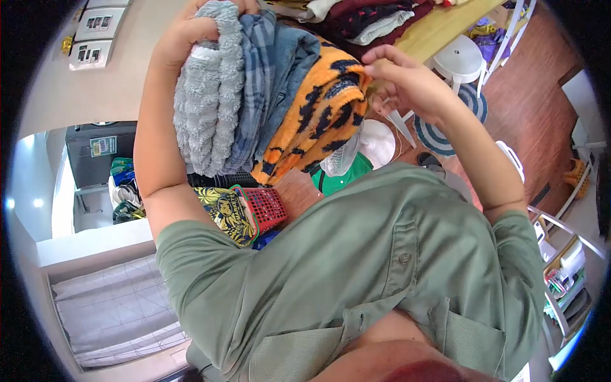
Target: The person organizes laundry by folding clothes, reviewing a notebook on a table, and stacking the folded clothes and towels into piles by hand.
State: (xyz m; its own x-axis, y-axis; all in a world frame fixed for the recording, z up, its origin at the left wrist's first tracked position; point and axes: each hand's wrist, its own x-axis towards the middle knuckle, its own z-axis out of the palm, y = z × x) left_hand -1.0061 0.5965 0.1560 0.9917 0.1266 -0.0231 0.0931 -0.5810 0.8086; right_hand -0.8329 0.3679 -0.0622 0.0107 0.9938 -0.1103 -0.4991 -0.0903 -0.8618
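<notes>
My left hand [194,35] is closed around the top of a fluffy grey towel [207,108] at the upper left. Beside the towel hang a blue plaid cloth [254,89], a folded denim garment [293,54] and an orange cloth with black spots [312,114], bunched side by side. My right hand [407,83] is at the right edge of the orange cloth, thumb and forefinger on its corner and the other fingers curled below. How the bundle is held at its top is partly cut off by the frame.
More folded clothes [363,22] lie on a wooden table [445,28]. A white stool [458,57] stands on a round striped rug [471,105]. Below the bundle are a red basket [264,207], a patterned bag [226,213] and a green item [347,175].
</notes>
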